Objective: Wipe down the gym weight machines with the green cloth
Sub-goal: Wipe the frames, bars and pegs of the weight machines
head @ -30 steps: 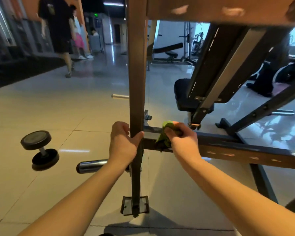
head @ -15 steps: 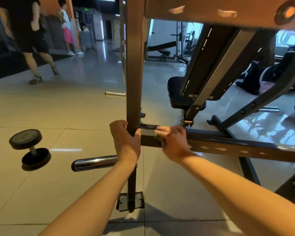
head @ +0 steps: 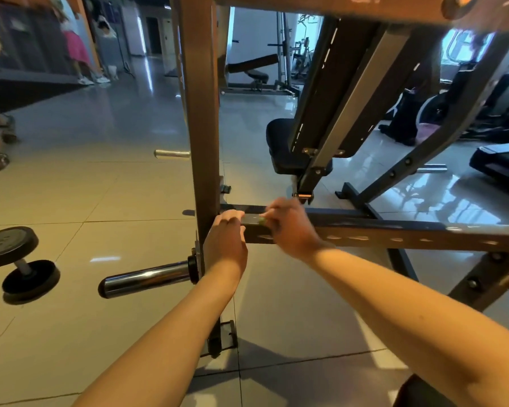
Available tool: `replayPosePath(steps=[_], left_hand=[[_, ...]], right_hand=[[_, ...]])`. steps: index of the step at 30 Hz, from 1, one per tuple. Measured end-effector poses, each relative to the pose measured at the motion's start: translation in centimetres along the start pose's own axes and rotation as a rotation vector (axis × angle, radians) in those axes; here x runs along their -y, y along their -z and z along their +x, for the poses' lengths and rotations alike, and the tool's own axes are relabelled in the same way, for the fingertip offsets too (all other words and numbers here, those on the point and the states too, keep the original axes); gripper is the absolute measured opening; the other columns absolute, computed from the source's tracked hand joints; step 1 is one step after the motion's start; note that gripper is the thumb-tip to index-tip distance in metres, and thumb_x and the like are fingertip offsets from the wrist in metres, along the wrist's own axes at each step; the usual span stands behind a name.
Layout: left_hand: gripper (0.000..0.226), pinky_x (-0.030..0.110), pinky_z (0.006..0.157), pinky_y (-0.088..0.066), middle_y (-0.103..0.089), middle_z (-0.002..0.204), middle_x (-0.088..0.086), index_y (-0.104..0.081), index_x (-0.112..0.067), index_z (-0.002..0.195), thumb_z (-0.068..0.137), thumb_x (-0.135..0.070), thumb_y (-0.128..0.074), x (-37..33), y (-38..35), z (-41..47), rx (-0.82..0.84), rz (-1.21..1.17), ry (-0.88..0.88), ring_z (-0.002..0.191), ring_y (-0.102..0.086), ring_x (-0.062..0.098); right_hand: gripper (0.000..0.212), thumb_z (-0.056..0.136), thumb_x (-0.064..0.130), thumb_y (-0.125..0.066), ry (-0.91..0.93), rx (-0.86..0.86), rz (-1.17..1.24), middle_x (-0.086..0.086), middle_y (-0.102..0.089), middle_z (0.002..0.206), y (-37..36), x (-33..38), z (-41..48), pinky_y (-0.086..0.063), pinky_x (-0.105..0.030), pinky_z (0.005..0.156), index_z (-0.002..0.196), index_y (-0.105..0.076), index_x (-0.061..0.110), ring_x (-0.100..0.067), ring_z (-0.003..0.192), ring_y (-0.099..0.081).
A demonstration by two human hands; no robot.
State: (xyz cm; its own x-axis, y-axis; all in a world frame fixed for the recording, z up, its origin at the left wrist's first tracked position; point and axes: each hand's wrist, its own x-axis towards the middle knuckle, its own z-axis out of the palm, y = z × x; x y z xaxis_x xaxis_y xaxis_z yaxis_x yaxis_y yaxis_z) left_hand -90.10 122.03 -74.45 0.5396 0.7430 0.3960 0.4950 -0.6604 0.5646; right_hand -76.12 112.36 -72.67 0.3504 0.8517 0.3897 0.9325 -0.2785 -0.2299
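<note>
Green cloth point(head: 262, 221) is showing only as a small sliver under the blurred right hand point(head: 291, 227), whose curled fingers are bunching it against the horizontal frame bar point(head: 394, 232) just beside the upright post point(head: 202, 127). Soft, light and limp, it is probably handling best wadded in the palm rather than pinched by an edge. The left hand point(head: 225, 239) is gripping the post.

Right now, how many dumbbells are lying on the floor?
1: the black dumbbell lies on the floor tiles, left of the machine's upright post; others may be hidden behind it.
</note>
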Motion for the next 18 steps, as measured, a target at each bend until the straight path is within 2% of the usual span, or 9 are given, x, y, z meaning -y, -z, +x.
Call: replayPosePath(steps=[2,4,7,10,13,15,18], left_hand=[[0.035,0.039,0.109,-0.047,-0.052,0.144,0.006,-0.056,-0.018,0.140,0.105,-0.025,-0.053,-0.5,-0.6,-0.3,-0.015,0.009,-0.009,0.133,-0.052,0.024],[0.034,0.037,0.110,-0.046,-0.054,0.142,0.007,-0.060,-0.016,0.136,0.104,-0.026,-0.056,-0.7,-0.9,-0.5,-0.046,0.008,-0.030,0.132,-0.052,0.024],[0.028,0.037,0.106,-0.050,-0.055,0.138,0.003,-0.067,-0.018,0.129,0.103,-0.025,-0.056,-0.2,-0.5,-0.4,-0.067,0.020,-0.058,0.131,-0.050,0.021],[0.020,0.036,0.100,-0.050,-0.055,0.128,0.000,-0.068,-0.020,0.116,0.097,-0.015,-0.065,1.0,0.7,-0.3,-0.132,0.089,-0.108,0.121,-0.046,0.021],[0.031,0.043,0.091,-0.050,-0.063,0.115,0.004,-0.070,-0.019,0.105,0.079,-0.007,-0.082,3.2,1.1,0.0,-0.261,0.186,-0.188,0.109,-0.048,0.026],[0.029,0.047,0.088,-0.045,-0.061,0.113,0.007,-0.069,-0.019,0.102,0.079,-0.009,-0.083,4.8,0.9,0.4,-0.350,0.133,-0.189,0.107,-0.049,0.031],[0.024,0.040,0.089,-0.038,-0.056,0.115,0.012,-0.067,-0.015,0.105,0.084,-0.015,-0.080,5.9,0.4,0.8,-0.438,0.127,-0.271,0.107,-0.048,0.035]], right_hand=[[0.019,0.096,0.011,-0.061,-0.075,0.012,-0.172,0.005,-0.061,0.109,2.7,-4.6,-1.7,-0.040,-0.041,0.107,0.105,-0.073,0.022,-0.021,0.118,-0.053],[0.022,0.096,0.007,-0.058,-0.156,-0.021,-0.204,0.003,-0.066,0.102,4.4,-7.1,-3.6,-0.039,-0.044,0.108,0.101,-0.075,0.021,-0.022,0.114,-0.056],[0.023,0.096,0.014,-0.054,-0.309,-0.063,-0.061,0.007,-0.066,0.102,3.6,-5.4,-3.1,-0.044,-0.042,0.106,0.096,-0.072,0.029,-0.018,0.111,-0.058],[0.021,0.098,0.011,-0.060,-0.214,-0.050,0.189,0.006,-0.068,0.108,0.9,0.5,-0.3,-0.055,-0.034,0.098,0.107,-0.072,0.025,-0.009,0.107,-0.064],[0.034,0.089,-0.005,-0.069,-0.061,-0.060,0.317,-0.011,-0.070,0.120,-1.2,6.1,2.9,-0.052,-0.027,0.102,0.121,-0.071,0.006,-0.022,0.115,-0.065],[0.032,0.087,-0.005,-0.070,-0.014,-0.017,0.297,-0.013,-0.070,0.120,-1.4,7.1,3.6,-0.052,-0.029,0.099,0.118,-0.073,0.003,-0.026,0.114,-0.063],[0.024,0.092,0.008,-0.072,0.055,-0.032,0.219,-0.005,-0.073,0.112,-0.3,4.1,2.3,-0.059,-0.029,0.092,0.116,-0.075,0.009,-0.017,0.106,-0.068]])
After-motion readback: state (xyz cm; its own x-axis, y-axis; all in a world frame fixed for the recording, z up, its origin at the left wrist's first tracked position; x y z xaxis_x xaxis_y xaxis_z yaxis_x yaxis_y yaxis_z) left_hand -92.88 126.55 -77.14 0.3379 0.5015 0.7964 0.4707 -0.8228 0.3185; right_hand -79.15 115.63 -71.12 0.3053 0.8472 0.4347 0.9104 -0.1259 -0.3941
